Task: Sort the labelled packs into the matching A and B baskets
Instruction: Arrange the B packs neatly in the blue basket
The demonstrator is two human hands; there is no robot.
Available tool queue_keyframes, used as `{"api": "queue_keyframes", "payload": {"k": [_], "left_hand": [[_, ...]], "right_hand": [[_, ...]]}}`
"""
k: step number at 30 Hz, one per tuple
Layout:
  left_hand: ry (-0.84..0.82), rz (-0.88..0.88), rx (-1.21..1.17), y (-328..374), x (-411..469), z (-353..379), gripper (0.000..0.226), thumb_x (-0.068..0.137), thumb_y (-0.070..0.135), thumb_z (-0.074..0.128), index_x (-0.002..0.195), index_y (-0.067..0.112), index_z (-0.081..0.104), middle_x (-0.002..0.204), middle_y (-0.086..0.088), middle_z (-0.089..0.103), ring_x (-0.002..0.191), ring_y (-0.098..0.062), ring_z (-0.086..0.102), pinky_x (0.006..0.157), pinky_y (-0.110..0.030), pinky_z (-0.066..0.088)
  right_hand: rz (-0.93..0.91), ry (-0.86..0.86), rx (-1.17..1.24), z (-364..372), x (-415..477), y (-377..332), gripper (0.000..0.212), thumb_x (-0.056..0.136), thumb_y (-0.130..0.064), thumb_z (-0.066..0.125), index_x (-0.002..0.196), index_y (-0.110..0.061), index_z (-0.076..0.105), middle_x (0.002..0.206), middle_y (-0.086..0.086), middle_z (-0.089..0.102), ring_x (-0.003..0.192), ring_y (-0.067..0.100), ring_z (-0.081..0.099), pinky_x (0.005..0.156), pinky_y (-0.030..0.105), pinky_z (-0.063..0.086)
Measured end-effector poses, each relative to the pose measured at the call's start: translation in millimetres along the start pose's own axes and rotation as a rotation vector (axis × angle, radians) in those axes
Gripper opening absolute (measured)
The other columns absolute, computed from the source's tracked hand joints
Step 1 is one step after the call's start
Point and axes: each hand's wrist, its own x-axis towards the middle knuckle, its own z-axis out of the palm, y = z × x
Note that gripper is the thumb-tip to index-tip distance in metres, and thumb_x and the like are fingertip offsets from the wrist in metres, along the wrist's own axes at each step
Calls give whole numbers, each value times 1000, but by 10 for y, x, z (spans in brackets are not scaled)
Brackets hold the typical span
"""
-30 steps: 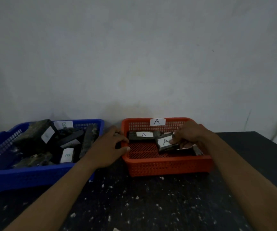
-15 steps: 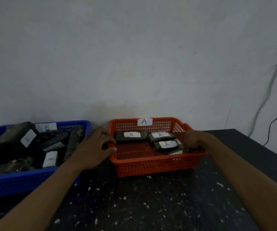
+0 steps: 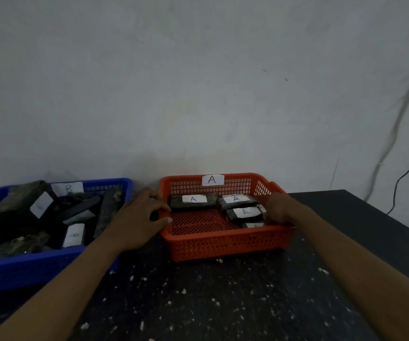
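The orange basket (image 3: pixel 223 244) marked A (image 3: pixel 212 180) holds several dark packs with white A labels: one at the back left (image 3: pixel 193 200), one at the back right (image 3: pixel 236 200), one in front of it (image 3: pixel 245 212). My left hand (image 3: pixel 139 217) grips the basket's left rim, thumb on the front corner. My right hand (image 3: pixel 280 209) curls over the right rim, beside the packs. The blue basket (image 3: pixel 26 269) marked B (image 3: pixel 68 189) sits to the left, piled with dark packs, one with a white label (image 3: pixel 74 235).
Both baskets stand against a grey wall on a dark speckled table (image 3: pixel 223 303). The table's right edge (image 3: pixel 382 217) runs diagonally past the orange basket. Cables (image 3: pixel 405 168) hang down the wall at the right.
My right hand let go of an A pack inside the orange basket and moved to the basket's right rim. My left hand stayed on the left rim. The view shifted right.
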Motion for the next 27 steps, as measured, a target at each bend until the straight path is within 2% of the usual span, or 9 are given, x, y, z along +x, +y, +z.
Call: {"api": "queue_keyframes", "payload": {"k": [4, 9, 11, 14, 17, 20, 23, 25, 27], "left_hand": [[3, -15, -20, 16, -8, -10, 30, 87, 46, 64, 114, 32, 62, 125, 15, 39, 108, 0, 41, 93, -21, 33], [239, -62, -397, 79, -41, -180, 14, 89, 21, 66, 102, 24, 67, 108, 5, 59, 101, -5, 57, 90, -17, 42], [356, -73, -451, 47, -110, -334, 12, 89, 15, 65, 98, 22, 69, 105, 6, 64, 98, -3, 59, 83, -12, 43], [386, -121, -426, -120, -285, -631, 13, 91, 15, 63, 93, 27, 69, 101, 11, 68, 95, -5, 61, 82, -21, 47], [397, -198, -350, -403, -545, -968, 14, 90, 18, 65, 88, 31, 69, 95, 12, 68, 87, -3, 62, 72, -16, 49], [495, -306, -117, -719, -825, -1252, 17, 87, 16, 67, 83, 33, 66, 92, 16, 64, 81, 2, 60, 71, -14, 45], [637, -504, 82, -1105, -1069, -1498, 12, 85, 13, 66, 88, 24, 67, 99, 2, 65, 82, -6, 57, 77, -16, 41], [518, -707, 179, -1375, -1175, -1643, 12, 89, 15, 60, 97, 16, 69, 109, -10, 66, 93, -20, 58, 81, -28, 43], [212, -863, 216, -1575, -1209, -1711, 23, 94, 21, 53, 107, 11, 69, 117, -15, 64, 100, -28, 58, 86, -33, 43]], "right_hand": [[-26, 153, -15, -117, -113, -120, 37, 69, -14, 79, 99, -10, 58, 79, -1, 60, 67, 15, 62, 58, 27, 49], [-359, 435, 47, -163, -421, -775, 21, 70, -37, 72, 70, -26, 54, 70, -9, 62, 58, 5, 56, 52, 27, 48], [-510, 469, 252, -64, -561, -1150, 19, 73, -38, 72, 73, -28, 55, 70, -11, 63, 61, 3, 57, 52, 27, 49], [-740, 419, 490, 192, -709, -1742, 19, 75, -40, 71, 84, -29, 57, 79, -12, 65, 70, 2, 61, 61, 26, 51], [-898, 301, 564, 496, -742, -2281, 24, 81, -40, 69, 99, -29, 58, 97, -10, 64, 85, 2, 58, 69, 17, 47], [-901, 241, 533, 772, -684, -2653, 30, 84, -40, 67, 110, -29, 57, 111, -6, 61, 94, 7, 54, 79, 21, 42], [-833, 187, 442, 1013, -599, -2848, 33, 82, -40, 67, 110, -25, 59, 120, -2, 56, 109, 15, 50, 85, 27, 41], [-793, 149, 390, 1134, -532, -2877, 34, 81, -39, 67, 112, -25, 61, 138, -3, 48, 138, 17, 28, 103, 36, 33], [-777, 133, 410, 1206, -479, -2867, 38, 81, -40, 68, 117, -31, 59, 149, -8, 38, 143, 9, 11, 109, 37, 25]]}}
